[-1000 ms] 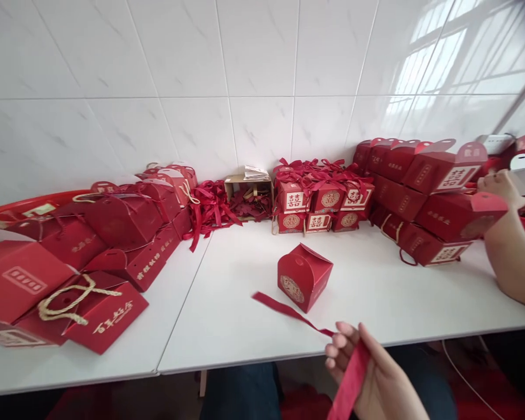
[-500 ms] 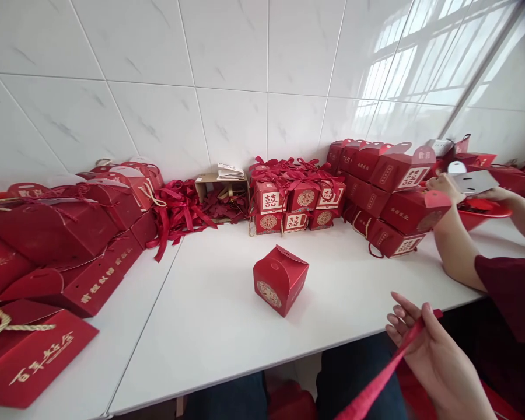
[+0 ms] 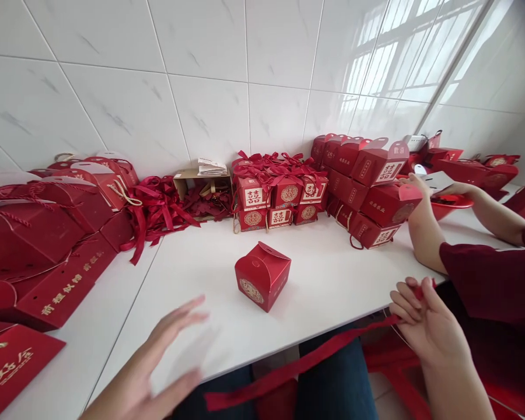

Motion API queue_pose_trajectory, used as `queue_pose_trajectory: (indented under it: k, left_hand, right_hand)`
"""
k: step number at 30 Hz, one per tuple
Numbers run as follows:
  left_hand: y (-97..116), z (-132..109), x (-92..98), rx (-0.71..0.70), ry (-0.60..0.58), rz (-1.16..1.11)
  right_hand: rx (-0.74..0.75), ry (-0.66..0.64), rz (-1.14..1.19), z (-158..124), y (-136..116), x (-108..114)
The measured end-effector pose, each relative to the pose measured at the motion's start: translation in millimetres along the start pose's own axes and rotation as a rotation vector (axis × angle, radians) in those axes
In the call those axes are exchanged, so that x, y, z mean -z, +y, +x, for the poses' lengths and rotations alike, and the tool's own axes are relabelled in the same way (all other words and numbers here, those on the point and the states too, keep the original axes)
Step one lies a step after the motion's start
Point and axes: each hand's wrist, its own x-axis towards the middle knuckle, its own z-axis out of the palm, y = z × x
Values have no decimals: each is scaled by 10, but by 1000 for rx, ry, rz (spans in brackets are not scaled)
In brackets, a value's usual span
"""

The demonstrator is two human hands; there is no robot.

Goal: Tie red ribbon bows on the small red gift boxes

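A small red gift box [image 3: 263,276], folded closed with a gold round emblem on one side, stands on the white table [image 3: 201,274] in front of me. My right hand [image 3: 422,321] is at the table's front edge at right, its fingers curled around one end of a red ribbon [image 3: 306,364]. The ribbon trails left across my lap, its other end hanging loose. My left hand [image 3: 166,350] is over the table's front edge at lower left, slightly blurred, thumb and fingers apart with nothing between them. It is nearest to the box but does not touch it.
Red boxes [image 3: 61,233] are piled at left. Along the wall lie loose red ribbons [image 3: 157,210], an open carton [image 3: 205,192], bow-tied boxes [image 3: 280,192] and stacked boxes [image 3: 367,186]. At right, another person's arms [image 3: 424,221] reach over a red basin [image 3: 452,204].
My left hand has come into view from the lower left. My right fingers have curled more around the ribbon, which now stretches leftward. The view has shifted right; the box stays in place.
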Motion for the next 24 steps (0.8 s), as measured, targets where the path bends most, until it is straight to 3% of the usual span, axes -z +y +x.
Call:
queue_pose_trajectory:
  k: [1, 5, 8, 10, 13, 19, 21, 24]
  left_hand:
    - [118, 194, -47, 21, -30, -6]
    - [539, 836, -432, -52, 111, -37]
    - [688, 1075, -725, -72, 157, -1]
    - [714, 1134, -814, -93, 138, 3]
    - [706, 1126, -738, -132, -4, -37]
    - [733, 1016, -250, -313, -480, -129]
    - [774, 991, -157, -337, -546, -116]
    - [853, 959, -139, -297, -543, -65]
  right_hand:
    - [-31, -20, -40, -25, -5, -45]
    - [-133, -109, -160, -111, 30, -229]
    - [-135, -153, -254, -175, 57, -328]
    - [-106, -181, -334, -227, 53, -370]
    - [-50, -247, -469, -301, 19, -422]
    - [32, -496, -871, -335, 128, -651]
    - [-29, -592, -1006, -329, 267, -763]
    - [-122, -669, -1107, -314, 485, -906]
